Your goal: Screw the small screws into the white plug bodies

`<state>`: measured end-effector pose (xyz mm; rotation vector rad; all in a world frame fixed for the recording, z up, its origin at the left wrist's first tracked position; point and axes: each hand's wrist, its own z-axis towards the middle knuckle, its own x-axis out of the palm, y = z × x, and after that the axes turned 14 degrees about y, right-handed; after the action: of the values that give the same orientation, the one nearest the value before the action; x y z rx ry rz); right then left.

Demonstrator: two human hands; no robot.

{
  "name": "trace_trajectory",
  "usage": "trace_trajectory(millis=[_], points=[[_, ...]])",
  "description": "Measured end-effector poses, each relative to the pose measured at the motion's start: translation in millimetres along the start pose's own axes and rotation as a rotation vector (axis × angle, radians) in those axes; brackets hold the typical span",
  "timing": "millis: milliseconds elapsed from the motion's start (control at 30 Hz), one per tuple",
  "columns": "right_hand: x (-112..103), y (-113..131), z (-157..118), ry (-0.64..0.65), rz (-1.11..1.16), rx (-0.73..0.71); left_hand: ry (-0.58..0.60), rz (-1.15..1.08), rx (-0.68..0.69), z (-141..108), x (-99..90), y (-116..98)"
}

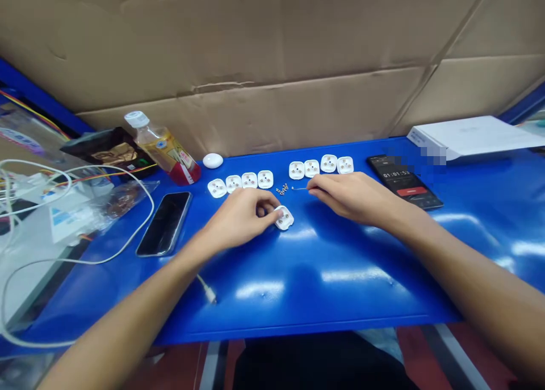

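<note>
My left hand point(242, 217) pinches the edge of a small white square plastic housing point(284, 222) with metal contacts inside, low over the blue table. In my right hand point(347, 196) is a thin metal tool point(300, 188), pointing left; its exact kind is too small to tell. A tiny piece seems to sit at the tool's tip. Between the hands lies a little pile of small brass-coloured metal parts point(281, 190). Several similar housings point(249, 180) stand in a row behind my left hand, and several more housings point(312, 168) are behind my right hand.
At left are a phone point(164, 224), a drink bottle point(166, 151), a white cable point(106, 260) and clear plastic bags. A white oval object point(213, 160) lies near the cardboard wall point(238, 112). Rightward, a phone showing a timer point(404, 180) and a white box point(477, 134).
</note>
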<state>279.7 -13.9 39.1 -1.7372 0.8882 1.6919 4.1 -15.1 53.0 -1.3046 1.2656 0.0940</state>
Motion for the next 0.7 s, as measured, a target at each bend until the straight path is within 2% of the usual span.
trace_trajectory(millis=[133, 267, 400, 533, 700], points=[[0.4, -1.5, -0.9, -0.069, -0.022, -0.018, -0.049, 0.024, -0.012, -0.9, 2.9, 10.1], [-0.8, 0.2, -2.4, -0.134, -0.029, -0.048, -0.206, 0.089, 0.019, -1.5, 0.2, 15.3], [-1.1, 4.8, -4.2, -0.25, 0.028, -0.094, -0.32, 0.025, 0.065, 0.5, 1.0, 19.2], [-1.6, 10.7, -7.4, -0.335, 0.052, -0.16, -0.314, -0.175, 0.101, 4.4, 1.7, 22.6], [-3.0, 14.0, -10.9, -0.358, 0.056, -0.193, -0.221, -0.428, 0.148, 5.9, 3.6, 21.2]])
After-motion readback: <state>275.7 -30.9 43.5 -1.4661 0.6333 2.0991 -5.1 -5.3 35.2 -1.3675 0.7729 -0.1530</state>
